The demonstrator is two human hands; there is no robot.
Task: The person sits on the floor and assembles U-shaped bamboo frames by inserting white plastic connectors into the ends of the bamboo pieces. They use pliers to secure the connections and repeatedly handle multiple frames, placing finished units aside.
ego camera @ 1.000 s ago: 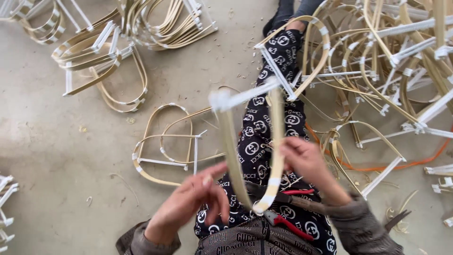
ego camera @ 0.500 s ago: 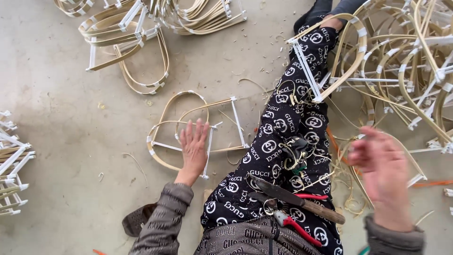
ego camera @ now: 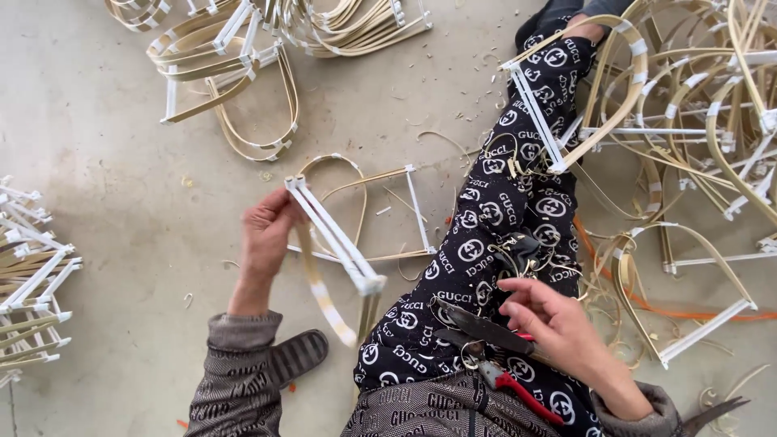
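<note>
I sit on a concrete floor with one leg in black patterned trousers (ego camera: 502,210) stretched out. My left hand (ego camera: 269,236) grips a bent bamboo-strip frame (ego camera: 336,243) with white-taped bars, lifted off the floor and held at an angle. My right hand (ego camera: 558,328) rests on my thigh, its fingers touching a dark metal blade (ego camera: 486,328). Red-handled pliers (ego camera: 518,390) lie on my lap just below that hand. A small bundle of thin wire (ego camera: 522,249) sits on the thigh above it.
Another bamboo loop frame (ego camera: 380,206) lies on the floor by my knee. Piles of similar frames lie at the top (ego camera: 235,57), right (ego camera: 696,137) and left edge (ego camera: 28,275). A dark sandal (ego camera: 298,356) sits beside my left sleeve. An orange strip (ego camera: 639,303) runs on the right.
My left hand has picked a frame up off the floor and raised it. My right hand has come down from mid-air onto the blade on my thigh.
</note>
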